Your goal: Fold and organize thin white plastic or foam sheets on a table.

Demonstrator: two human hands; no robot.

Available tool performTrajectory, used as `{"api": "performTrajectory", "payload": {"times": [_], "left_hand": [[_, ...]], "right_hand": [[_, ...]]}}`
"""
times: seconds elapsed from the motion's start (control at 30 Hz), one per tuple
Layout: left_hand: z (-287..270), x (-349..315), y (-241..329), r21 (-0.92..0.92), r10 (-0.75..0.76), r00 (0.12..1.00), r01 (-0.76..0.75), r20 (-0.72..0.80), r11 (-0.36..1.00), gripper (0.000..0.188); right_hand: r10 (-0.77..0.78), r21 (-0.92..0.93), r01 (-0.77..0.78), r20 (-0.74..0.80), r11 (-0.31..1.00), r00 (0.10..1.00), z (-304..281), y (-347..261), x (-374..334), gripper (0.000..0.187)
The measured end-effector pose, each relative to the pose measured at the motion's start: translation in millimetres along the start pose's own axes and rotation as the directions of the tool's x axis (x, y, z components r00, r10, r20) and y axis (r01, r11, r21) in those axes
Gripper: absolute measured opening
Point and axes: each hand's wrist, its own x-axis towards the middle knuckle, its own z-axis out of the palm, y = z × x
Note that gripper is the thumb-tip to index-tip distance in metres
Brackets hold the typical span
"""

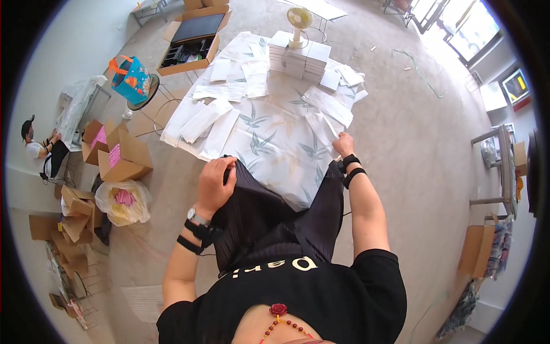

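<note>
My left hand is closed round one upper corner of a dark, finely pleated cloth at the near edge of the table. My right hand, also closed, grips the other upper corner, a little farther from me. Between the hands the cloth sags in a deep curve over my lap; I cannot tell where it ends and my own clothing begins. Under it lies the leaf-patterned tablecloth. Flat white packets lie beyond my left hand, and another white packet is next to my right hand.
A stack of white boxes with a small fan on top stands at the table's far end. Left are a blue bag on a stool, an open carton and several cardboard boxes. Another person works far left.
</note>
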Motion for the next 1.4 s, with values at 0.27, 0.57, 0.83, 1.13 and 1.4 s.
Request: {"api": "performTrajectory", "payload": {"times": [0.27,0.57,0.83,1.13,1.4], "left_hand": [[13,-13,18,-0.016,0.098,0.993,-0.099,-0.068,0.995,0.032],[130,-74,27,-0.650,-0.263,0.930,0.367,0.257,0.665,0.081],[93,-81,50,-0.814,-0.113,0.818,0.528,0.565,-0.242,0.070],[98,-103,-10,-0.775,-0.294,0.720,0.611,0.628,-0.161,0.035],[139,-90,-72,-0.718,-0.466,0.645,0.695,0.606,0.029,0.029]], "right_hand": [[-0.213,-0.520,0.379,0.350,0.766,0.912,-149,-41,-39,0.015],[-0.422,-0.161,0.596,0.565,0.787,0.709,-262,-128,-132,0.044],[-0.475,0.154,0.486,0.590,0.860,0.653,-287,-152,-193,0.050],[-0.300,0.412,0.020,0.628,0.911,0.718,-187,-105,-194,0.040],[0.003,0.584,-0.397,0.560,0.708,0.829,-56,-59,-168,0.042]]}}
